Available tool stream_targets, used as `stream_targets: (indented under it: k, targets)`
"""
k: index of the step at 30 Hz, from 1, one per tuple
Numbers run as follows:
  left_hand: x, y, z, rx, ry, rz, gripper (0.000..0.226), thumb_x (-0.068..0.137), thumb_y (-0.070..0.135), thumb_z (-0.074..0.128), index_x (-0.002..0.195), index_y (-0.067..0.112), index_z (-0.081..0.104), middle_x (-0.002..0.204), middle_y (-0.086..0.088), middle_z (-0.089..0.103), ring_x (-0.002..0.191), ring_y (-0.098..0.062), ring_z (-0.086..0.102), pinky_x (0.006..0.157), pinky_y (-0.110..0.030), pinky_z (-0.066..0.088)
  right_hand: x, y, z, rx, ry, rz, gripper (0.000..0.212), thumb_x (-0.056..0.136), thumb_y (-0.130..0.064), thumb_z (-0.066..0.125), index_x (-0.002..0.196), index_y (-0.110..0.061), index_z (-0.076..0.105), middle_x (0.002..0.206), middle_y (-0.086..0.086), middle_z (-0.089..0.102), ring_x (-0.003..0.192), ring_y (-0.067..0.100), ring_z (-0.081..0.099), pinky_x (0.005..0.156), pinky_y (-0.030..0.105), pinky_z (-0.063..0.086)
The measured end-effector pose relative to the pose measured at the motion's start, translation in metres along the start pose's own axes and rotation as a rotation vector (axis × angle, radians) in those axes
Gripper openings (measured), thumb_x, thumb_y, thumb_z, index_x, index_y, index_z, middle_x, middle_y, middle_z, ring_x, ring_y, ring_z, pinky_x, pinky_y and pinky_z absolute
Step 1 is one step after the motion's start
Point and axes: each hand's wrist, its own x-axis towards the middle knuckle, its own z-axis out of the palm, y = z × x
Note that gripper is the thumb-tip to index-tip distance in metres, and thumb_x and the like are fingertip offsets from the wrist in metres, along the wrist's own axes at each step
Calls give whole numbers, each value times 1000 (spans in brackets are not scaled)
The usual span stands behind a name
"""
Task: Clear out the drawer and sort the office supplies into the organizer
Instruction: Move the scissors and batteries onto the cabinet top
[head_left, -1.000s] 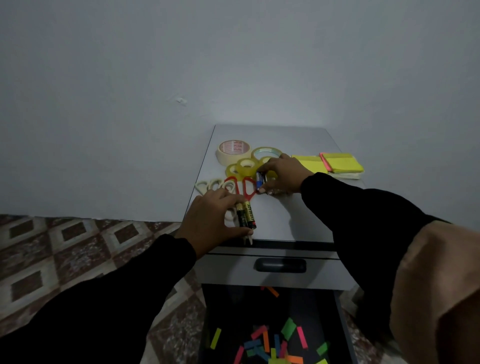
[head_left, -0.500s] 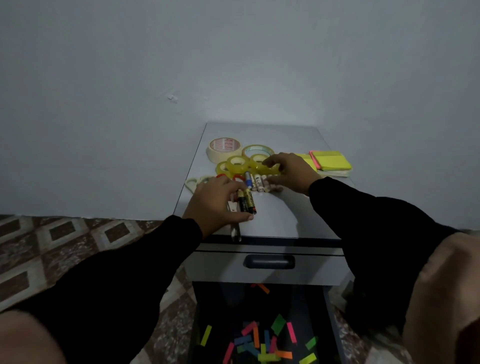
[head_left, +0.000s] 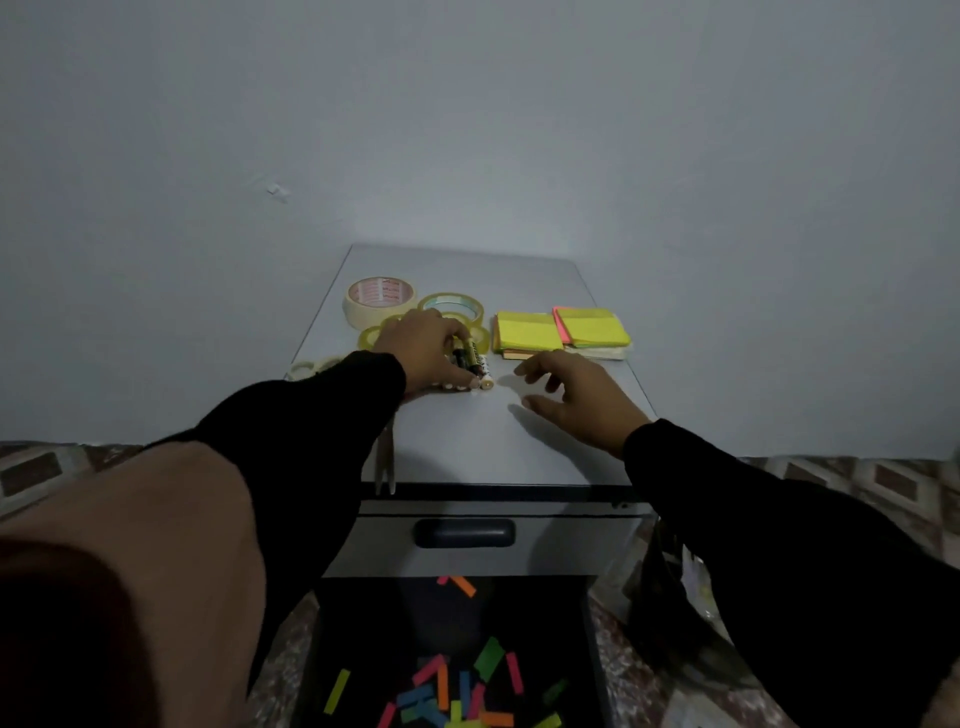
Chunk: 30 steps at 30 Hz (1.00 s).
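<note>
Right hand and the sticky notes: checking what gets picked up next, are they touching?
Apart. The head view shows the right hand open over the cabinet top, with bare surface between its fingertips and the sticky notes.

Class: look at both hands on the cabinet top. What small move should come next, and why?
Probably the left hand sets its black batteries down beside the pale ones and lets go. It grips them right at that row, and the right hand hovers open, holding nothing.
</note>
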Motion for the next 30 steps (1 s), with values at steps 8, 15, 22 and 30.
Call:
stream_targets:
  k: [8,15,22,30]
  targets:
    - [11,5,-1,-19,-133,-53,65,70,53,74,126,25,57,124,-3,57,115,-24,53,94,-33,41,-6,13,0,6,12,17,31,86,-14,63,117,-12,58,110,5,60,87,14,47,65,16,31]
    - [11,6,4,-20,-119,-68,65,71,49,75,127,24,56,125,-5,56,116,-27,51,101,-40,39,-6,15,4,25,-4,58,36,85,-15,65,120,-13,56,112,6,59,89,16,50,71,18,36]
    - [5,5,7,-22,-70,-69,65,72,49,74,129,24,55,125,-5,55,115,-27,51,97,-38,41,-2,15,4,43,-22,124,41,84,-17,66,123,-13,53,116,6,57,90,16,51,73,19,36]
    - [-20,5,-2,-88,32,-70,67,69,51,75,128,26,55,126,-5,55,119,-25,49,97,-38,40,-4,11,0,71,5,169,43,83,-11,66,123,-9,52,119,10,56,92,16,50,72,16,33]
